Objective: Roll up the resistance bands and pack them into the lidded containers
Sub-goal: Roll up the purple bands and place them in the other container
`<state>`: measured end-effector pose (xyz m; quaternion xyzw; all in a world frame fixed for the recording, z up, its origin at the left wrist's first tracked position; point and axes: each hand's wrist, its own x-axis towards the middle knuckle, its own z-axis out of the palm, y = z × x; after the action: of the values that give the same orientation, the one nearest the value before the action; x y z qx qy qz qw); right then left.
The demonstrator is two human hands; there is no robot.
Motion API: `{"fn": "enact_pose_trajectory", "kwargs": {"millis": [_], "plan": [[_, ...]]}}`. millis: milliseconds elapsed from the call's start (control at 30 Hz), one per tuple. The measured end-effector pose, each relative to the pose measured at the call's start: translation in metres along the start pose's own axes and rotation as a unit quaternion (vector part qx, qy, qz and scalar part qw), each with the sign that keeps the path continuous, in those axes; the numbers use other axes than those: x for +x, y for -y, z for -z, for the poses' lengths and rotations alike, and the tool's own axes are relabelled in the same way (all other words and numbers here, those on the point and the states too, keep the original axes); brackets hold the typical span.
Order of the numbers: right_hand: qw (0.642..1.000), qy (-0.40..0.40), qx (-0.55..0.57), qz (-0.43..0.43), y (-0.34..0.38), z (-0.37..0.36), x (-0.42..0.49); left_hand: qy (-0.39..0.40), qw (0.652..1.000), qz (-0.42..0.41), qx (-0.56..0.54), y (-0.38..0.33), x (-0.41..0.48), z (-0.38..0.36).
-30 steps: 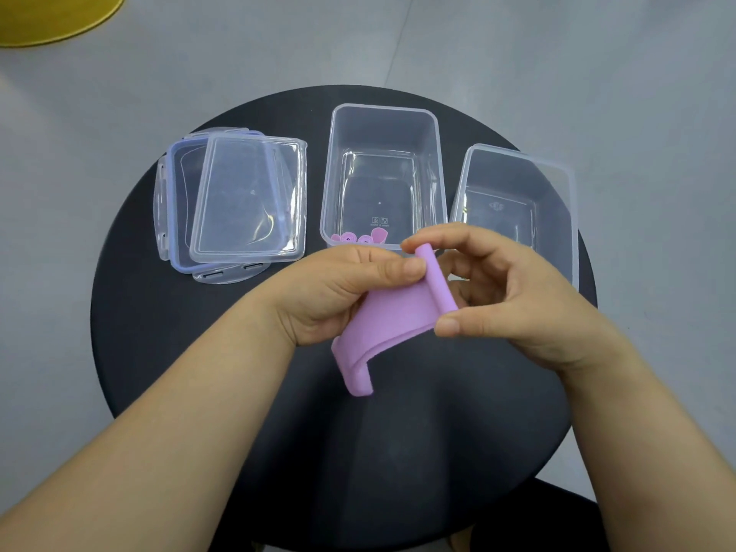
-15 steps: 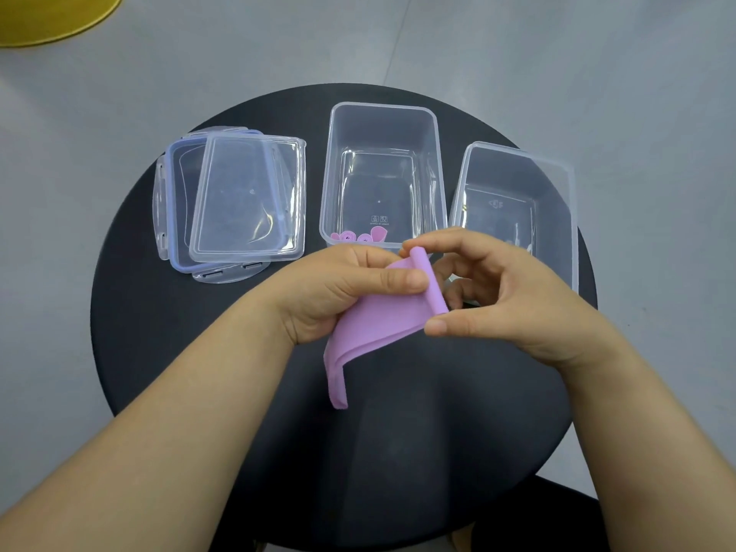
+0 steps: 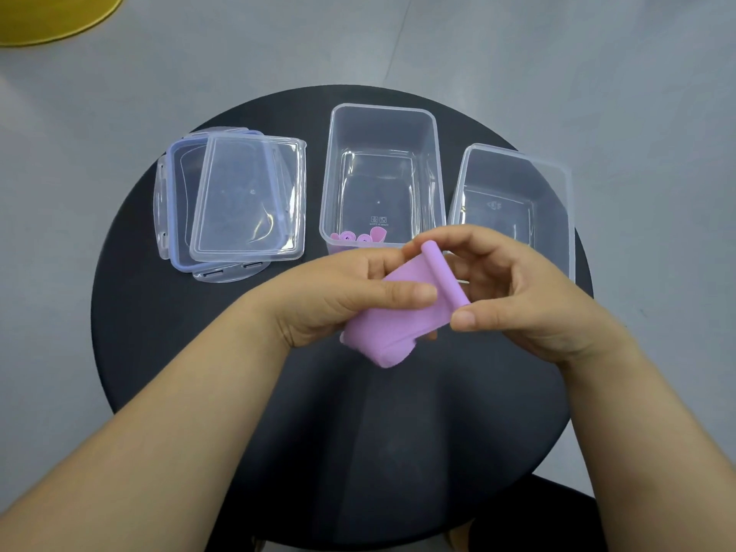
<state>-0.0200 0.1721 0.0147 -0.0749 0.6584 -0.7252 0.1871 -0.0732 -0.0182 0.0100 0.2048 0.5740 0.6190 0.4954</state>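
Pink rolled bands lie in the middle container.

A round black table carries a stack of clear lids on its far left side. To the right of the lids stand two open clear boxes, close together side by side: the middle box and the right box, which sits near the table's right edge.

Roll thicker, tail shorter
The rolled end of the purple band is now fatter between the fingertips of the right hand. The loose tail, hanging long before, has drawn up short and folded under the left hand.
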Motion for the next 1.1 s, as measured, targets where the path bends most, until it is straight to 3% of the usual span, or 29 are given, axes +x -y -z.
{"fn": "enact_pose_trajectory", "kwargs": {"millis": [133, 367, 500, 567, 700, 1100], "plan": [[1.000, -0.003, -0.003, 0.000, 0.0008, -0.0002, -0.0022, -0.057, 0.998, 0.021, -0.026, -0.0001, -0.0007, -0.0015], [0.999, 0.006, -0.035, -0.019, 0.0026, -0.0026, -0.0022, -0.066, 0.997, 0.029, 0.029, 0.0026, 0.0008, 0.0020], [0.998, -0.001, -0.051, -0.031, 0.0022, -0.0008, -0.0018, -0.033, 0.998, 0.016, -0.043, 0.0005, -0.0008, -0.0017], [0.997, 0.006, -0.065, -0.043, 0.0008, 0.0004, -0.0015, -0.062, 0.995, 0.024, -0.079, 0.0007, -0.0004, -0.0023], [0.992, -0.003, -0.110, -0.059, -0.0017, 0.0006, -0.0009, -0.106, 0.994, 0.036, -0.014, 0.0008, 0.0022, -0.0041], [0.986, -0.022, -0.154, -0.065, -0.0031, 0.0013, -0.0013, -0.143, 0.987, 0.068, 0.014, 0.0007, 0.0037, -0.0018]]}}
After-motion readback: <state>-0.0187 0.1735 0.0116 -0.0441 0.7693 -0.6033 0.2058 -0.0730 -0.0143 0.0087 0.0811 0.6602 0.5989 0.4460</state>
